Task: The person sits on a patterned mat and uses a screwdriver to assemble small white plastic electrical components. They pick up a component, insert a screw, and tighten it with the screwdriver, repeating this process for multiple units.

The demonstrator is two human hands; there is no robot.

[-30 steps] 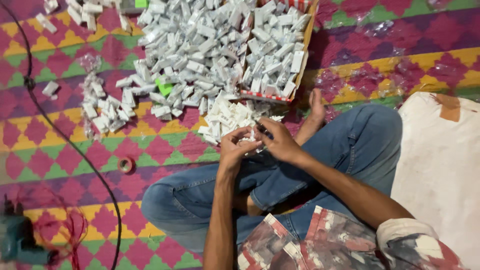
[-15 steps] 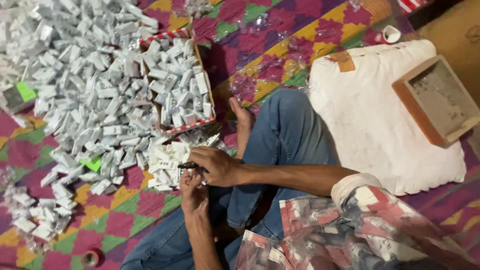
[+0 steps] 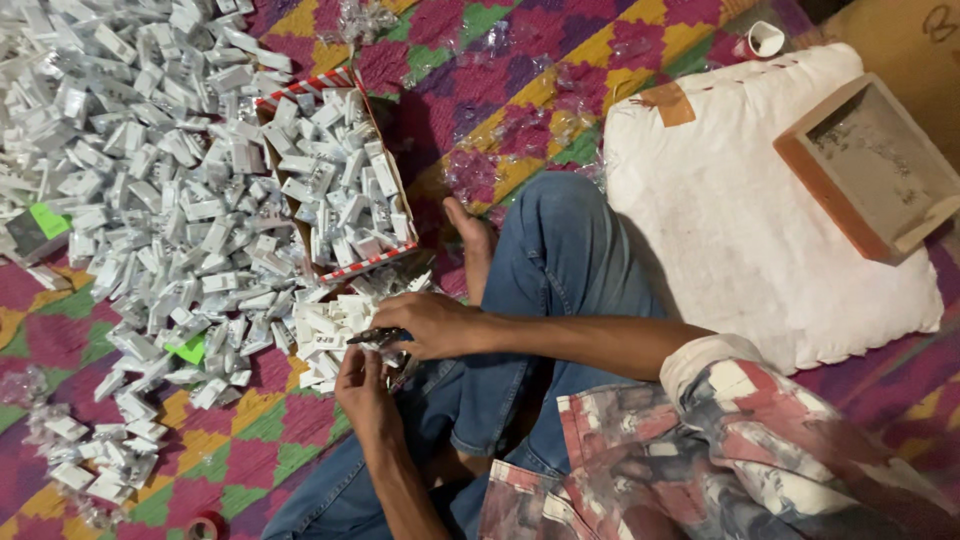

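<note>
Head view is looking down at a person sitting cross-legged on a patterned mat (image 3: 560, 90) in purple, yellow and green diamonds. Biggest item: a huge heap of small white packets (image 3: 150, 190) is covering the far-left of the mat, spilling toward the near left in thinner patches. A white cushion (image 3: 740, 230) is lying at right, just beside the knee, with a shallow wooden tray (image 3: 870, 165) sitting tilted on its far-right corner. The legs in blue jeans (image 3: 560, 260) are folding across the middle, a bare foot (image 3: 470, 235) is poking out toward the heap. An open cardboard box (image 3: 335, 180) with red-and-white striped edges is sitting in the heap, packed with the same white packets, its near edge just beside the hands. Crumpled clear plastic wrappers (image 3: 500, 150) are lying scattered on the mat between box and cushion. A small stack of white packets (image 3: 330, 335) is lying right against the hands, on the near side of the box. Right hand (image 3: 430, 325) is reaching in from the right, fingers curled and pinching a thin dark tool (image 3: 375, 336) against the stack. Left hand (image 3: 365, 385) is coming up from below, fingers bunched together just under the stack; cannot tell if it is gripping anything. A green slip (image 3: 188, 349) is lying in the heap left of the stack, a second green slip (image 3: 48, 218) at far left. A white tape roll (image 3: 765, 38) is sitting on the mat beyond the cushion.
</note>
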